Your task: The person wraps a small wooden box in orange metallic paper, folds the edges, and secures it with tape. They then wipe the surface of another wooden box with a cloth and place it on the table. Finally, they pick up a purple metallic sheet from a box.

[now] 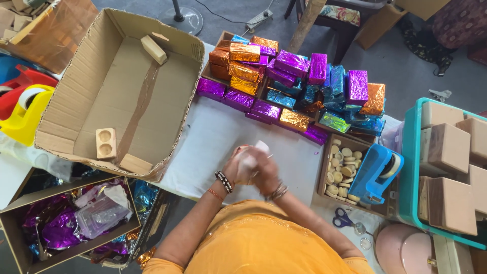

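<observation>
Both hands meet over the white cloth-covered surface [213, 137], just ahead of my orange-clad body. My left hand [242, 163], bangles at the wrist, and my right hand [265, 170] are closed together around a small white wrapped piece [256, 149]; only its top corner shows above the fingers, so I cannot tell its shape.

Near my right side I see blue-handled scissors [343, 218], then a shallow cardboard tray of round wooden discs [341, 163] with a blue tape dispenser [375, 171] resting in it. Farther right stands a teal crate [409, 167] holding plain wooden blocks [449, 147].

Near my left, a small carton [15, 223] holds crumpled purple foil [56, 228] and clear plastic.

Beyond it sits a large open cardboard box [122, 76], with a two-hole wooden holder [105, 143] and a few wooden blocks [152, 48] inside.

Straight ahead of my hands, well apart from them, lies a heap of foil-wrapped boxes [294, 86] in purple, orange and blue.

Far left I see a yellow tape dispenser [23, 116] and a red one [20, 83].
</observation>
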